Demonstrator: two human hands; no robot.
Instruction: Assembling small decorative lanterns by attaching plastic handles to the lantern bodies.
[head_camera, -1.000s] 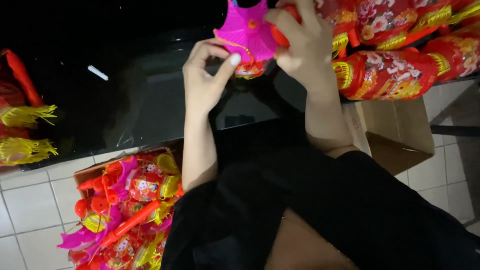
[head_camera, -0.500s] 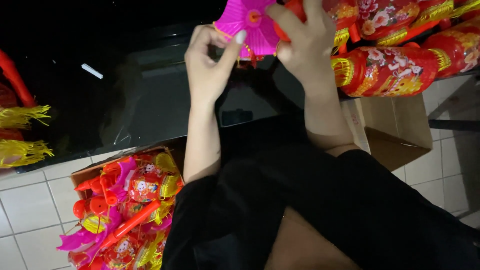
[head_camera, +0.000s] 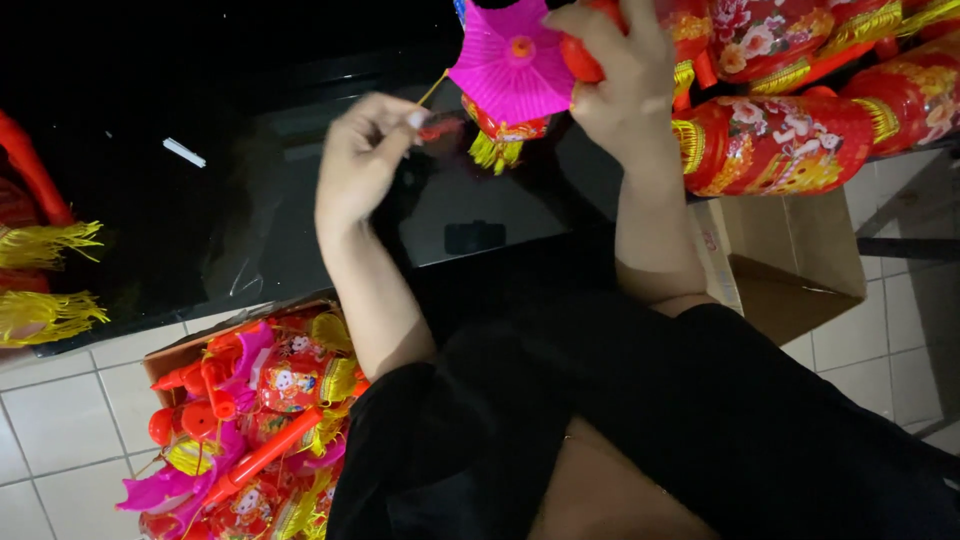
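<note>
Left hand (head_camera: 365, 160) pulled back from pink lantern (head_camera: 512, 65), pinching cord

Small assembly workshop: red paper lanterns (head_camera: 790, 140) stacked right of the fingers, a cardboard box (head_camera: 250, 420) of lantern parts below, tiled floor (head_camera: 60, 410).

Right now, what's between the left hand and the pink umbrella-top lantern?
In the head view, a thin yellowish stick or string and a small red piece pinched by the left hand span the gap to the lantern, which the right hand holds.

Dim, dark background; motion-blurred fingers (head_camera: 400, 125)
</note>
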